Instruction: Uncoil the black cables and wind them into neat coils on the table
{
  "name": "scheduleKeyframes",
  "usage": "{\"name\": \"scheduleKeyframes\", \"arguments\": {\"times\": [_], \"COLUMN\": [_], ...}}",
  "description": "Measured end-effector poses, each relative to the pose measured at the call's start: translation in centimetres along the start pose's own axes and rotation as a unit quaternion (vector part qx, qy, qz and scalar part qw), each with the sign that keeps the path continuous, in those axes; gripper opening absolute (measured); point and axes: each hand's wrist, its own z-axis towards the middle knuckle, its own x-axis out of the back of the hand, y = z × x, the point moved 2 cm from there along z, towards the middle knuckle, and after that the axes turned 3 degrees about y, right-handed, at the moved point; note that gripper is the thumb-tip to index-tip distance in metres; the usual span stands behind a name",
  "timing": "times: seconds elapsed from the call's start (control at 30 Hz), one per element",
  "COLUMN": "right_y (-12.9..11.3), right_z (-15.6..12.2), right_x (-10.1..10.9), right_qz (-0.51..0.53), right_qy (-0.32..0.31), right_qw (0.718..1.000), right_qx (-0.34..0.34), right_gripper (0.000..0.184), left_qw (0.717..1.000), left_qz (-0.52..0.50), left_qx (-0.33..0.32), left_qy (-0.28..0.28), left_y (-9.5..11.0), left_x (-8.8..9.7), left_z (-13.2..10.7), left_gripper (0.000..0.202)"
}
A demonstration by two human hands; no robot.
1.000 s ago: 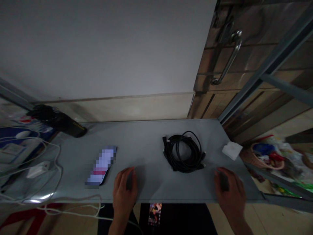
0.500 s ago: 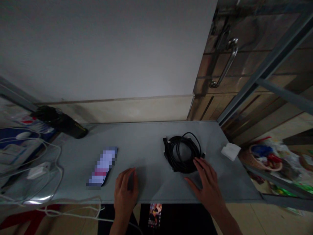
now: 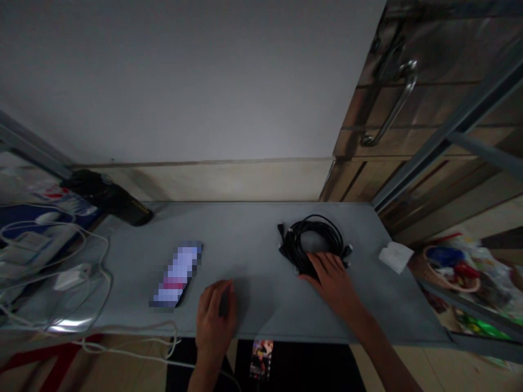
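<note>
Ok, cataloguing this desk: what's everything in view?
table: 1, grey, centre
cable coil: 1, black, table right
phone: 1, pale-screened, table left
bottle: 1, black, back left
adapter: 1, white, left end
cables: several, white, left
paper: 1, white, right end
basket: 1, pinkish, far right
clutter: uncountable, mixed, both edges
frame: 1, grey, both sides
wall: 1, white, behind
handle: 1, silver, upper right
lit panel: 1, multicoloured, front centre
legs: 2, dark-clad, front
left hand: 1, bare, right of phone
right hand: 1, bare, on coil
</note>
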Motion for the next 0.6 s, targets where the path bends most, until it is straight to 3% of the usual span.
{"name": "scheduleKeyframes", "arguments": {"times": [0.17, 0.6], "right_y": [1.5, 1.3], "right_z": [1.0, 1.0], "right_x": [0.1, 0.0], "right_qz": [0.0, 0.031], "right_qy": [0.022, 0.037], "right_qw": [0.999, 0.998], "right_qx": [-0.023, -0.04], "right_gripper": [0.066, 0.061], "left_qw": [1.0, 1.0], "left_qz": [-0.003, -0.006], "left_qx": [0.001, 0.002], "left_qy": [0.004, -0.01], "left_y": [0.0, 0.0], "left_x": [0.0, 0.1], "left_z": [0.0, 0.0], "left_gripper": [0.018, 0.014]}}
